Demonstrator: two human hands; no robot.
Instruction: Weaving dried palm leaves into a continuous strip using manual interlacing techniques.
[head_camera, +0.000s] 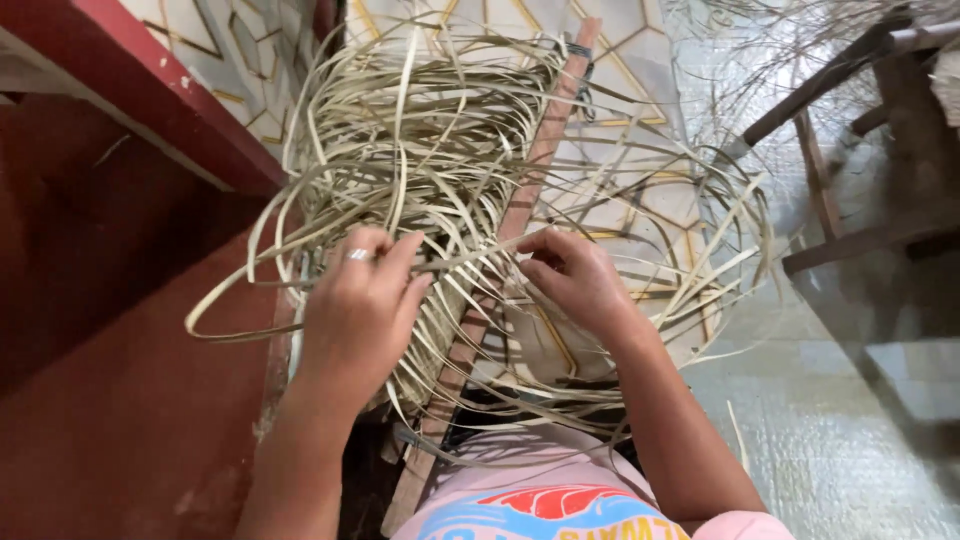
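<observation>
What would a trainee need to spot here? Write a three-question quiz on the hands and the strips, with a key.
1. True or false: both hands are on the pale strips.
2. Which hand wears a ring? A) left B) right C) neither
3. Fill in: the long wooden slat runs ____ the tangle of strips, between the two hands.

Key
1. True: the left hand and the right hand both pinch the pale strips.
2. A: the ring sits on a finger of the left hand.
3. Under: the wooden slat shows through the strips that cross over it, slanting from the top of the picture down towards the person's lap.
</observation>
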